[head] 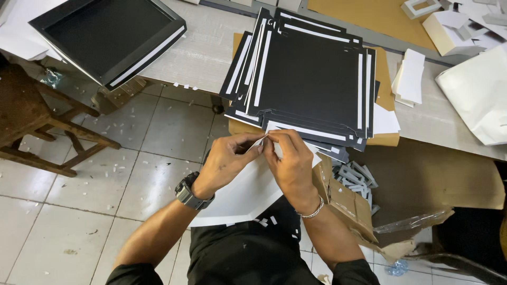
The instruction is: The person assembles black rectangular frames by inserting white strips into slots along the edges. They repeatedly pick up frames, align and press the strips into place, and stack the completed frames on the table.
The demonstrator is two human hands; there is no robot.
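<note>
My left hand point(228, 158) and my right hand point(289, 158) meet in front of me, both pinching the top corner of a white card sheet point(243, 195) that rests on my lap. The fingertips of both hands touch at the sheet's folded edge. A dark watch sits on my left wrist and a silver bracelet on my right. Just beyond my hands, a stack of black die-cut card sheets with white strips point(311, 79) lies on the table edge.
A black shallow box tray point(105, 37) lies at the table's left end. A wooden stool point(31, 121) stands on the tiled floor, left. A cardboard box with grey scraps point(351, 192) sits by my right knee. White papers and boxes point(465, 31) crowd the far right.
</note>
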